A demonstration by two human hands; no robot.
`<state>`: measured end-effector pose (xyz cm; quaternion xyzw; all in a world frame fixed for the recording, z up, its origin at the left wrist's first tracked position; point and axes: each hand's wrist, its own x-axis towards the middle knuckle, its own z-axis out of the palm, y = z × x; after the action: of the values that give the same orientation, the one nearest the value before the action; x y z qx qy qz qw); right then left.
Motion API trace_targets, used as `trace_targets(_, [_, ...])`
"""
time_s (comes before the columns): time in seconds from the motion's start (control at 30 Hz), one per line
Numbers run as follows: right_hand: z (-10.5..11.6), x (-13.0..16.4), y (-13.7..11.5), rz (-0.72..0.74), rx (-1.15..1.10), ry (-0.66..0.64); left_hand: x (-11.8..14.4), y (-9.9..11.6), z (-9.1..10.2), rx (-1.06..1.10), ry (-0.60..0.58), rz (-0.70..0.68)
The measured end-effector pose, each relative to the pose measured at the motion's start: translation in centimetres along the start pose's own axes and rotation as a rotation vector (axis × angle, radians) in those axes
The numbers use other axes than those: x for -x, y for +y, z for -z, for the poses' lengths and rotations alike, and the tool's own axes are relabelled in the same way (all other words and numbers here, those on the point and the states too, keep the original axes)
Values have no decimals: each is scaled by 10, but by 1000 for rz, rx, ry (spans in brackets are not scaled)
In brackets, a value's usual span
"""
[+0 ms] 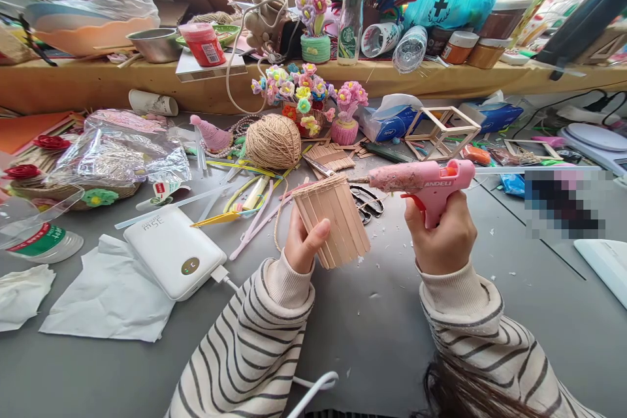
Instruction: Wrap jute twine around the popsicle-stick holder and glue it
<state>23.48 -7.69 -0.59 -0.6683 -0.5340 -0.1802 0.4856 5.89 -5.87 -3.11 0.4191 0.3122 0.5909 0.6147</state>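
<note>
My left hand (304, 241) is closed around a small cup made of wooden craft sticks (337, 225), tilted above the grey table. Twine (321, 187) runs along the cup's upper rim, and a strand trails down past my left wrist. In my right hand (443, 235) is a pink glue gun (424, 183), its nozzle pointing left at the cup's rim by the twine. Whether the tip touches the rim I cannot tell. A long glue stick (533, 170) sticks out of the gun's back. Behind the cup sits a ball of twine (273, 142).
Black scissors (368, 204) lie behind the cup. A white power bank (175, 252) with a cable rests left of my left arm, beside crumpled tissue (108, 290). Pipe-cleaner flowers (298, 95), loose craft sticks (329, 158) and a wooden stick frame (443, 130) stand farther back, below a crowded shelf (206, 88).
</note>
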Motion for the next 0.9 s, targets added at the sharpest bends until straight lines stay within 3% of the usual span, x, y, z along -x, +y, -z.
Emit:
trace_targets(0.23, [-1,1,2,-19,24,-32,0,2,-1,10,-6,9])
trace_targets(0.43, [-6,-1,8,-56,45,-55,5,15,1,148,-87,185])
trace_targets(0.57, [-9,-6,13,-139,6,-88,7,28,4,227,-103,225])
trace_targets(0.73, [-14,-12,29,-279,-13,-144,7,41,11,296,-18,85])
trace_targets(0.9, [-25,-22,51,-393,-17,-250,10,52,24,227,86,26])
